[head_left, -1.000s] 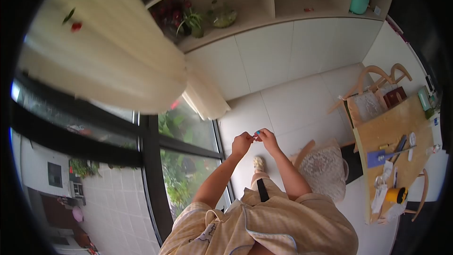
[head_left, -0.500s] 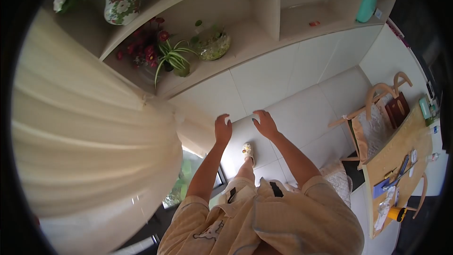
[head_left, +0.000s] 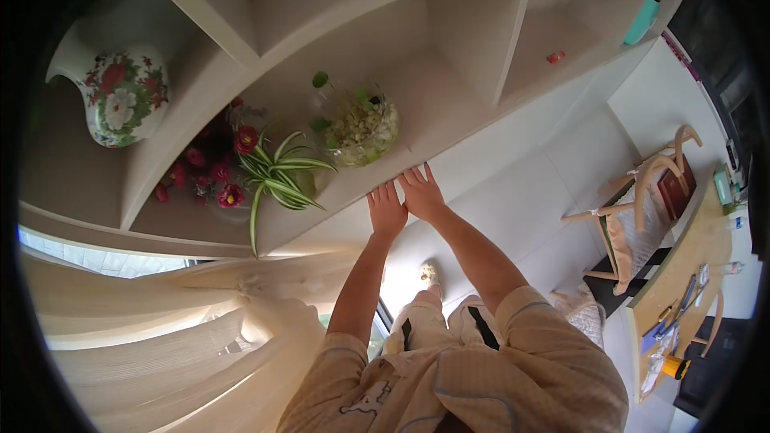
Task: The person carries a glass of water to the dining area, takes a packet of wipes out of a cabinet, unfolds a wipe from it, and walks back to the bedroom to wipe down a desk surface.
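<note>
My left hand (head_left: 387,212) lies at the front edge of the shelf (head_left: 449,104), fingers stretched out and holding nothing. Right beside it, my right hand (head_left: 423,196) is also at the edge with its fingers extended and empty. Just beyond the hands stands a round glass bowl (head_left: 365,132) of pale pebbles with green leaves growing from it. To its left is a spider plant (head_left: 285,172) with striped leaves, one trailing over the shelf edge. Dark red flowers (head_left: 230,195) stand further left.
A floral white vase (head_left: 120,100) occupies the left compartment. Sheer curtains (head_left: 184,337) hang at lower left. On the right are a wooden chair (head_left: 642,192) and a table (head_left: 654,313) with pens and a yellow object. A turquoise container (head_left: 642,20) stands at the shelf's far right.
The view has come closer to the shelf. Both hands have moved forward from mid-air to the shelf edge and nearer each other, their curled fingers now straightened.
</note>
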Tool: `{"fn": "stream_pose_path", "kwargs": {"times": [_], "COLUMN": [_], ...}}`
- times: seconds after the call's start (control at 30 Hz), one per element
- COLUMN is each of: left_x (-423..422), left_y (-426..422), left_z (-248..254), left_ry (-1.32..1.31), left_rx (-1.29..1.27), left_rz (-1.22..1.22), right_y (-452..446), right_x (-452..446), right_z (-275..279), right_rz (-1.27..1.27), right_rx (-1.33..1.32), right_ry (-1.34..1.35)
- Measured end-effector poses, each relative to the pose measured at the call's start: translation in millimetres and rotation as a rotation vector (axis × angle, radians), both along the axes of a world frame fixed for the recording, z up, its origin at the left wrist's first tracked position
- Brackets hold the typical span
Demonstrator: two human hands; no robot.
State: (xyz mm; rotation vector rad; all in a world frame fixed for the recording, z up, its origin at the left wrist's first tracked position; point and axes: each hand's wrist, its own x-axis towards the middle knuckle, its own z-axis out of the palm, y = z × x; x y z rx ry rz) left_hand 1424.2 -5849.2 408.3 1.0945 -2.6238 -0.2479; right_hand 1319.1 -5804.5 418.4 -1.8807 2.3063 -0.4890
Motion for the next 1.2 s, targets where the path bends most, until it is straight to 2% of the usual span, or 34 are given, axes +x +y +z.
{"fn": "stream_pose_path", "kwargs": {"times": [0.17, 0.23, 0.27, 0.37, 0.6, 0.8, 0.93, 1.03, 1.1, 1.17, 1.2], "left_x": [-7, 2, 10, 36, 112, 170, 201, 205, 208, 210, 210], "left_y": [24, 48, 62, 108, 185, 219, 230, 240, 244, 247, 249], "left_z": [-8, -5, -2, -4, -16, -11, -21, -9, -5, -5, -5], "left_ry": [0.131, 0.068, 0.064, 0.089, 0.294, 0.343, 0.351, 0.356, 0.372, 0.385, 0.385], "left_rx": [-0.051, -0.026, 0.011, -0.014, -0.049, -0.025, -0.056, -0.047, -0.042, -0.07, -0.059], "left_rz": [0.081, 0.081, 0.073, 0.049, 0.091, 0.118, 0.157, 0.234, 0.288, 0.344, 0.35], "right_y": [21, 49, 65, 121, 230, 289, 317, 324, 328, 337, 342], "right_x": [6, 5, 6, 4, -37, -72, -85, -92, -94, -103, -110], "right_z": [-10, 1, -4, -15, -25, -32, -27, -29, -31, -33, -33], "right_rz": [-0.077, 0.026, 0.049, 0.051, 0.113, -0.101, -0.218, -0.312, -0.634, -0.631, -0.683], "right_rx": [-0.131, -0.063, -0.104, -0.153, -0.436, -0.57, -0.558, -0.603, -0.632, -0.639, -0.56], "right_ry": [-0.018, -0.023, 0.059, 0.048, -0.154, -0.063, -0.185, -0.093, -0.354, -0.358, -0.357]}}
